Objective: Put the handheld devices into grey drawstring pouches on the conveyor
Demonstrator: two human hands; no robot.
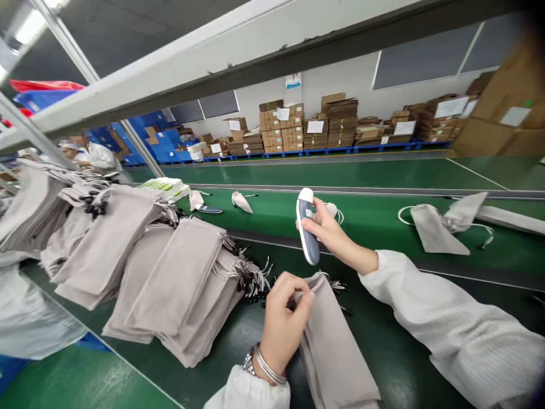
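Note:
My right hand (334, 230) is raised over the table's far edge, its fingers wrapped round an oblong handheld device (310, 241) with a grey-blue body and white edge and tip. The device is held nearly upright. Below it, my left hand (284, 321) pinches the top corner of a grey drawstring pouch (338, 349), the uppermost of a small stack lying on the dark green table. Black-ended cords stick out at that stack's far end. Left of my hands lie large piles of similar pouches (179, 272) with white cords.
Beyond the table a green conveyor belt (272, 211) carries filled-looking pouches (242, 202) and another blue-grey device (210, 209). At right are tied pouches (440, 227). A white beam (238, 51) crosses overhead. Cardboard boxes (281, 128) line the far wall; a person (96, 153) is at left.

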